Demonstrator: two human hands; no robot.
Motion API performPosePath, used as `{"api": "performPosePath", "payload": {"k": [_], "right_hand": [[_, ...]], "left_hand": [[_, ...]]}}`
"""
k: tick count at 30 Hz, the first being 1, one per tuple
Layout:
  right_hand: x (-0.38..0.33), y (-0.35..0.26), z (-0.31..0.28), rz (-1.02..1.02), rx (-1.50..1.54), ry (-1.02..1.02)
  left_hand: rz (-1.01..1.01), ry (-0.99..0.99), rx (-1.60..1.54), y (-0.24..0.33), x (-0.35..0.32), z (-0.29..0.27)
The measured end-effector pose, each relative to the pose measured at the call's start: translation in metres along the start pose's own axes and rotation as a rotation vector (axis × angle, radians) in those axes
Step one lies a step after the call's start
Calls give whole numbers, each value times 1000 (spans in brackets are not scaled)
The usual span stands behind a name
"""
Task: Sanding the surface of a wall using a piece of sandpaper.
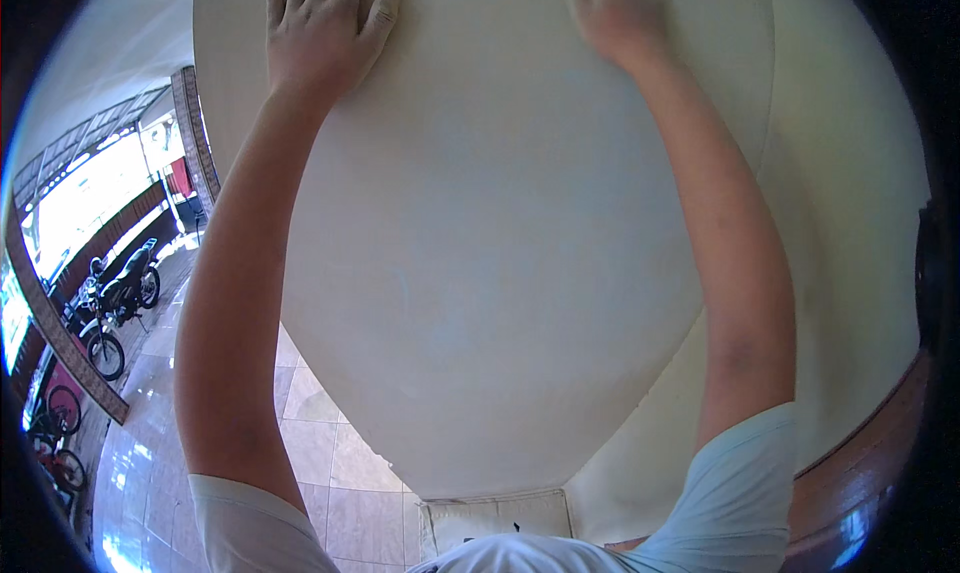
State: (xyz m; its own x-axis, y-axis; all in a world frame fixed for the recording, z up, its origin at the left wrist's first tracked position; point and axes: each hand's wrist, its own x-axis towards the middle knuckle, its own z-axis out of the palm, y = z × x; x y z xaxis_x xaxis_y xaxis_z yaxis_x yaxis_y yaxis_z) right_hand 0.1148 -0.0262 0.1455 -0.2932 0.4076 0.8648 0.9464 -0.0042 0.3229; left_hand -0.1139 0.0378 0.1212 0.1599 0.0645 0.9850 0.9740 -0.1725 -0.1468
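A broad, flat, off-white surface (480, 233) fills the middle of the view in front of me. Whether it is a loose board or part of a wall I cannot tell. My left hand (330, 33) lies flat against its upper left part, fingers spread and dusted with pale powder. At the upper right, my right hand (618, 15) is also against the surface, a little blurred. Its fingers are partly cut off by the top edge, and they look stretched out with nothing held. Both arms are raised.
A pale wall (850, 223) stands to the right. Below is a whitish cushion-like item (497, 518). Tiled floor (340, 493) stretches to the left, where a motorcycle (125, 288), a bicycle (62, 413) and a post (70, 348) stand. Reddish-brown wood (865, 453) shows at lower right.
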Motion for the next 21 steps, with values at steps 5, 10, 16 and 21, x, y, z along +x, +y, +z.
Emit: {"api": "performPosePath", "payload": {"k": [5, 10, 16, 21], "right_hand": [[-5, 2, 45, -172, -199, 286], [-4, 0, 24, 60, -21, 183], [-9, 47, 21, 132, 29, 74], [-20, 39, 23, 6, -11, 4]], "left_hand": [[-6, -18, -16, 7, -7, 1], [4, -14, -16, 3, -6, -1], [-17, -42, -42, 10, -4, -5], [-18, -76, -11, 6, -5, -4]]}}
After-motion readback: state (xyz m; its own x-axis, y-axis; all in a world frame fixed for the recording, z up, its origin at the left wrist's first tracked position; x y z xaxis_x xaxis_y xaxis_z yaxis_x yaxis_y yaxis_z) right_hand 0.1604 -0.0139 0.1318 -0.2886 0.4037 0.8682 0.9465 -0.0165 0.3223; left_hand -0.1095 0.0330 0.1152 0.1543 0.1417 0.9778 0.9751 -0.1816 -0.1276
